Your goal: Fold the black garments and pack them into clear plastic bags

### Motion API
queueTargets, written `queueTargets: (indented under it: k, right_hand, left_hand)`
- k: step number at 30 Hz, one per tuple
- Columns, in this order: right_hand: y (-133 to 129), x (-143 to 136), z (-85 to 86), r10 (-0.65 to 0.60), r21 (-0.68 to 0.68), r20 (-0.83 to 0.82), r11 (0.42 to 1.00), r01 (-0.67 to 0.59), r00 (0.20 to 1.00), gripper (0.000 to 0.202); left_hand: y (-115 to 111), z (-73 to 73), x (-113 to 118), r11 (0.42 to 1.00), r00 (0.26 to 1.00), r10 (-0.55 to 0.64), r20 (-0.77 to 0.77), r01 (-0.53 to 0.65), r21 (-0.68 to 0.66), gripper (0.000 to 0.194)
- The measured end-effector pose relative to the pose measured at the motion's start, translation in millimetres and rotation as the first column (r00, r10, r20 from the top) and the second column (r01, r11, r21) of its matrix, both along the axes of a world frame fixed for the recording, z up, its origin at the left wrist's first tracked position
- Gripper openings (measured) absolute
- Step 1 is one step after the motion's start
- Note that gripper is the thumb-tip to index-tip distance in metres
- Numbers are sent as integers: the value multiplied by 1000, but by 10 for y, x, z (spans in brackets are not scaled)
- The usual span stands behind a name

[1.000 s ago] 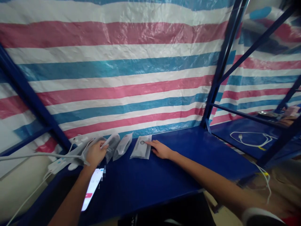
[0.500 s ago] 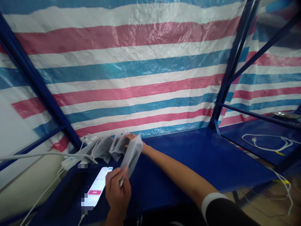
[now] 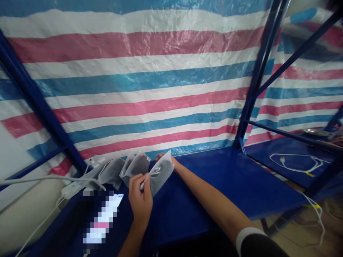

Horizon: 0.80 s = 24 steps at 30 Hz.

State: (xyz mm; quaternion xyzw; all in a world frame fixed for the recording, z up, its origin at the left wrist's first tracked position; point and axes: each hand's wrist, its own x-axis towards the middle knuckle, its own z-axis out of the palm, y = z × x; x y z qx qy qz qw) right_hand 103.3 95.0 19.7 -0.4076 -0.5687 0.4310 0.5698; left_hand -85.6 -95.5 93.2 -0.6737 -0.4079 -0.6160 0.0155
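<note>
A crinkled sheet striped red, white and blue hangs behind a blue desk, shiny with reflected light. A left post and right post, both blue, slant at its sides. Beyond the crossbar sits a 2nd desk; the floor is beige.

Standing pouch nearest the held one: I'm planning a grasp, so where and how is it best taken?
Probably pinch that pouch by its raised upper edge, from above: it stands leaning, other pouches sit close on its left, and the left hand partly hides its base.
</note>
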Motion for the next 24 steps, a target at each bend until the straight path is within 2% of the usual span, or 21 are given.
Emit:
queueTargets:
  k: [3,5,8,11,15,19,21,24]
  right_hand:
    - [-70,462,6,-99,-69,-61,993,95,993,47]
    - [-144,812,22,-157,-98,-84,984,149,984,58]
    - [-280,1277,37,-202,-99,-76,976,194,976,58]
    - [-414,1534,4,-223,-67,-12,973,221,975,49]
    - [-570,1563,-110,-269,19,118,963,269,956,51]
    - [-758,1458,-188,-347,139,227,936,322,910,50]
    - [-867,1404,-173,-375,256,326,919,301,868,47]
    - [-1021,1316,-94,-429,465,506,867,182,748,42]
  left_hand:
    - [430,34,254,999,997,-13,81,17,-44,19]
    - [748,-9,409,997,996,7,88,0,-81,23]
    - [1152,-172,598,982,996,-85,-21,80,-170,27]
    - [1375,-381,706,957,974,-206,-99,180,-226,29]
    - [1440,-568,712,928,942,-302,-146,255,-272,26]
    - [1425,-631,614,925,945,-294,-144,244,-290,24]
    - [1411,-651,569,915,944,-303,-130,249,-318,25]
    - [1379,-681,562,885,932,-349,-103,291,-365,25]
